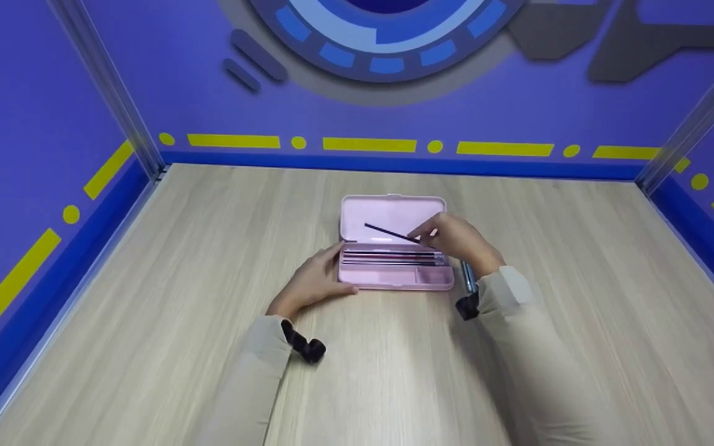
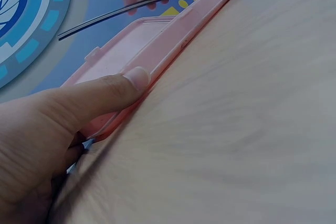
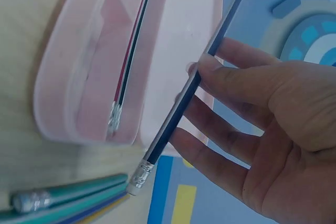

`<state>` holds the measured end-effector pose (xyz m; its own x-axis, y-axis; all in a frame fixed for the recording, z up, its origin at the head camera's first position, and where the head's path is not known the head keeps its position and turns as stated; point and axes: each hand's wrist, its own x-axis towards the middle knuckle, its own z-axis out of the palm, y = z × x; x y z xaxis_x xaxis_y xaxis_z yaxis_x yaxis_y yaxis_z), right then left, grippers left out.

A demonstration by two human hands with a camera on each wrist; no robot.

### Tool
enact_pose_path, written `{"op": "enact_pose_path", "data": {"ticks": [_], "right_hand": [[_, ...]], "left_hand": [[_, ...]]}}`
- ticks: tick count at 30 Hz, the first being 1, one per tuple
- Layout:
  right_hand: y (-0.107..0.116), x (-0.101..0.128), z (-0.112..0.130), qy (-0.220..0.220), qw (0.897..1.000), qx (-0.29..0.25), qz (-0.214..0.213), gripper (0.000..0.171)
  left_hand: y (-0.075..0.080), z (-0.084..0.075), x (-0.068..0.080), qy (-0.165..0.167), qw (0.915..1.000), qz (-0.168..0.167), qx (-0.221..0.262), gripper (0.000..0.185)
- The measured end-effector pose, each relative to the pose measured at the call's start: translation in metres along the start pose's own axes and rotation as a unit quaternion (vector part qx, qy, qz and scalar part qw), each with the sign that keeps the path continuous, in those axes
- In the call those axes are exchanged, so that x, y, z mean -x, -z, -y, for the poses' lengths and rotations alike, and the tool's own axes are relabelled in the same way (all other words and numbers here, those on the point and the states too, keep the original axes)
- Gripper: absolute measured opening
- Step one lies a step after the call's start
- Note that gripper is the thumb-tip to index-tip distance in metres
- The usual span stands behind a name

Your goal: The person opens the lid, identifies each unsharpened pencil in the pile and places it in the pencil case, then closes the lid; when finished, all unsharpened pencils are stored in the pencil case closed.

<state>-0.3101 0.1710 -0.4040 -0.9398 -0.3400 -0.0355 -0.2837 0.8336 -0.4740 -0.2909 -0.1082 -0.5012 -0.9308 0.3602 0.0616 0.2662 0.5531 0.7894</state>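
Observation:
My right hand (image 1: pixel 459 241) pinches a dark striped pencil (image 3: pixel 176 106) between thumb and fingers, over the open pink pencil case (image 1: pixel 379 278). In the right wrist view the pencil slants, its silver ferrule and white eraser at the lower end. Several pencils (image 1: pixel 388 262) lie lengthwise in the case's long compartment. My left hand (image 1: pixel 310 282) grips the case's left end, the thumb along its front wall and the other fingers at the rear left corner. Those fingers are mostly hidden in the left wrist view.
More pencils (image 3: pixel 79 190), green, blue and yellow, lie on the wooden table (image 1: pixel 146 347) just right of the case. The case's lid (image 1: pixel 388 214) is folded back behind it. Blue printed panels (image 1: pixel 369 118) enclose the table's back and sides.

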Motion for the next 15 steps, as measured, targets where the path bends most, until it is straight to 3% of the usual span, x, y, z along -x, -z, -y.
{"op": "enact_pose_path", "data": {"ticks": [7,15], "right_hand": [[-0.005,-0.003,0.011,0.045,0.999,0.008,0.022,0.032],[-0.011,-0.005,0.018,0.047,0.999,0.000,0.028,0.031]], "left_hand": [[0.001,-0.001,0.001,-0.004,1.0000,0.003,-0.003,0.101],[0.001,-0.001,0.000,-0.008,0.9999,0.000,-0.011,0.100]]}}
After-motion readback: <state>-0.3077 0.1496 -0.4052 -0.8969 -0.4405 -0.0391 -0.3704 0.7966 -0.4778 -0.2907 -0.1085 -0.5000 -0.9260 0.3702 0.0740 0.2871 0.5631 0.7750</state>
